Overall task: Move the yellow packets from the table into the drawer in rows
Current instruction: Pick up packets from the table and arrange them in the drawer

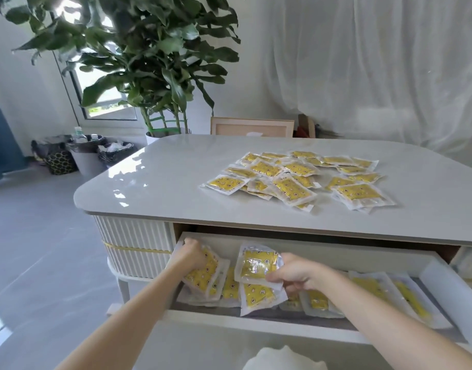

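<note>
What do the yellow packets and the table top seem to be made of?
The yellow packets: thin, glossy clear plastic film around yellow printed contents; the see-through sealed borders crinkle and glint. The table top: a hard, polished pale slab, perhaps stone or glazed ceramic; it mirrors the window sharply, but the exact material is unclear.

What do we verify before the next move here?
1. Drawer open: ok.
2. Left hand grip on the left packets: ok.
3. Right hand grip on the raised packet: ok.
4. Stowed packets in neat rows: not ok, they overlap and tilt.
5. Table pile moved: not ok, many remain on the table.
6. Room beneath the raised packet: cannot tell.
</note>
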Demonstrator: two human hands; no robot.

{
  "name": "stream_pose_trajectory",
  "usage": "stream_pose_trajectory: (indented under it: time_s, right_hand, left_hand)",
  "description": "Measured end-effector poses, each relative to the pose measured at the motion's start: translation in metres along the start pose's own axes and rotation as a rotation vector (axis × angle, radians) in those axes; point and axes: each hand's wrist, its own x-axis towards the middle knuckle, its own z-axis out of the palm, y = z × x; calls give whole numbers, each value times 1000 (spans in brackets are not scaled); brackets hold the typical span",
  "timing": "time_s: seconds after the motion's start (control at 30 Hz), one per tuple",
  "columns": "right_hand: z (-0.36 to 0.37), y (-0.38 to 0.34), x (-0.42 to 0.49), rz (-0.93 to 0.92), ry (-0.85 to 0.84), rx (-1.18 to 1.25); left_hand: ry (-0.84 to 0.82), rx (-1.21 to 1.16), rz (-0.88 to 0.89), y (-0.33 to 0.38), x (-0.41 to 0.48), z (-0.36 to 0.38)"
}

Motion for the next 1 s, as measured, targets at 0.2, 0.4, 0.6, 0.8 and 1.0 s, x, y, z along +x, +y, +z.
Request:
stream_pose_trajectory:
  time_s: [0.2,0.4,0.6,0.8,1.0]
  right_hand:
    - [17,-16,26,-26,-7,88]
    - [23,-6,35,-38,3,191]
    - [25,-7,28,-92,129,13]
    - [-1,-5,14,-96,225,4]
    - [-37,13,-13,9,278,187]
  left_hand:
    - [156,357,198,-4,3,11]
    - [68,322,225,1,4,10]
    - [-214,395,267,12,-1,19]
    - [-247,372,280,29,-16,13]
    - [-336,577,363,70,-33,20]
